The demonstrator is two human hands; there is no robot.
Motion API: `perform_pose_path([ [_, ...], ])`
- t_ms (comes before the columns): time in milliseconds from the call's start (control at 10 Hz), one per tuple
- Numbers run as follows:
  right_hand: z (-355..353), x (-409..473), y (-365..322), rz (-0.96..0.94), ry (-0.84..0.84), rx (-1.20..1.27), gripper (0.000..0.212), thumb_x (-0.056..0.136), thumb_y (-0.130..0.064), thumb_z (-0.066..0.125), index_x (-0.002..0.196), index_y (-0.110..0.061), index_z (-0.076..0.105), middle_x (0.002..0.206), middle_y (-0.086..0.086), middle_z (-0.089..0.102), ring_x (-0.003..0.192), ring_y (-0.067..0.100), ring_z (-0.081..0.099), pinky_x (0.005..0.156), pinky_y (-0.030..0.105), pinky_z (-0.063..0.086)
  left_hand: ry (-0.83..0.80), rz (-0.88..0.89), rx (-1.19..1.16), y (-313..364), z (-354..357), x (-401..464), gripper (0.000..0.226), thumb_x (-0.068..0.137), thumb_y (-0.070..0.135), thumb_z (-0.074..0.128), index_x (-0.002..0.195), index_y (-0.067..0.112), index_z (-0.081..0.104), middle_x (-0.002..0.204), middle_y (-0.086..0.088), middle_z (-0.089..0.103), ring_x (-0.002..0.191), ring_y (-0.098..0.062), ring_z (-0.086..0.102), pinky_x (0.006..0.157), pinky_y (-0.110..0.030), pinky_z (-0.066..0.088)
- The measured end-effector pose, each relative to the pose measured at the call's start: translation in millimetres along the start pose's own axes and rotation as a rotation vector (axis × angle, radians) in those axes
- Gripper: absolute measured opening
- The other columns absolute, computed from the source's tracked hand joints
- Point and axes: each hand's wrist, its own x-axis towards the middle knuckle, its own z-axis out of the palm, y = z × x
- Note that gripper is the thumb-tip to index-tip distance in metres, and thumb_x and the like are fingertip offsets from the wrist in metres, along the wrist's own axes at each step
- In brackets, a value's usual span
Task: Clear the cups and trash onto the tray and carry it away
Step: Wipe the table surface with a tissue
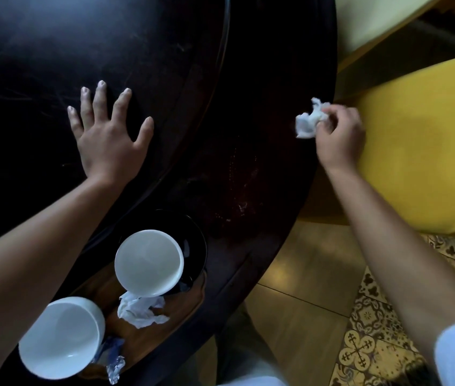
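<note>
My right hand (339,135) is closed on a crumpled white napkin (308,121) at the right edge of the dark round table (234,107). My left hand (106,129) lies flat on the tabletop with its fingers spread, holding nothing. Near me a wooden tray (181,305) carries two empty white cups, one (149,263) on a black saucer (195,240) and one (62,337) at the tray's near left. Another crumpled napkin (141,309) and a shiny blue wrapper (113,358) lie on the tray between the cups.
A yellow cushioned seat (421,151) stands to the right of the table, close behind my right hand. Below it lie beige floor tiles (304,274) and patterned tiles (374,344). A raised ring (220,79) curves across the tabletop.
</note>
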Motion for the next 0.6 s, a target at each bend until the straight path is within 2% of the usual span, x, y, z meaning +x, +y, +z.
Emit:
perform_pose_path([
  [100,6,37,13,0.059,-0.091,-0.099,0.035,0.085,-0.014,0.054,0.115,-0.015,0.073,0.116,0.015,0.065,0.108,0.034,0.060,0.088,0.032,0.044,0.002,0.001,0.002,-1,0,-1,0.067,0.100,0.063,0.039,0.157,0.029,0.034,0.170,-0.007,0.015,0.158,-0.030,0.005,0.126,-0.053,0.000],
  [200,10,32,8,0.035,-0.174,-0.150,0.033,0.087,-0.017,0.056,0.117,-0.016,0.072,0.118,0.015,0.062,0.108,0.034,0.060,0.087,0.035,0.047,0.001,0.003,-0.005,-1,0,-2,0.066,0.100,0.062,0.040,0.157,0.029,0.035,0.170,-0.008,0.015,0.158,-0.030,0.005,0.126,-0.053,0.000],
  [400,6,-73,-20,-0.189,-0.282,-0.112,0.028,0.085,-0.019,0.063,0.110,-0.016,0.072,0.105,0.012,0.063,0.097,0.033,0.061,0.081,0.036,0.049,0.002,0.003,-0.001,-3,-1,-2,0.067,0.099,0.063,0.040,0.157,0.029,0.035,0.170,-0.008,0.015,0.158,-0.030,0.004,0.126,-0.053,0.000],
  [500,-1,-124,-36,-0.331,-0.398,-0.076,0.025,0.087,-0.017,0.066,0.111,-0.016,0.072,0.102,0.005,0.062,0.096,0.024,0.059,0.079,0.034,0.050,-0.001,0.003,0.001,-2,-1,-2,0.067,0.099,0.063,0.039,0.157,0.029,0.035,0.170,-0.008,0.015,0.158,-0.030,0.004,0.126,-0.053,0.000],
  [600,-2,-110,-41,-0.329,-0.379,0.031,0.024,0.086,-0.019,0.065,0.108,-0.017,0.073,0.101,0.004,0.065,0.095,0.023,0.062,0.079,0.034,0.052,0.002,0.001,0.001,-2,-1,-2,0.067,0.099,0.064,0.039,0.157,0.029,0.035,0.170,-0.008,0.015,0.158,-0.030,0.004,0.126,-0.053,0.000],
])
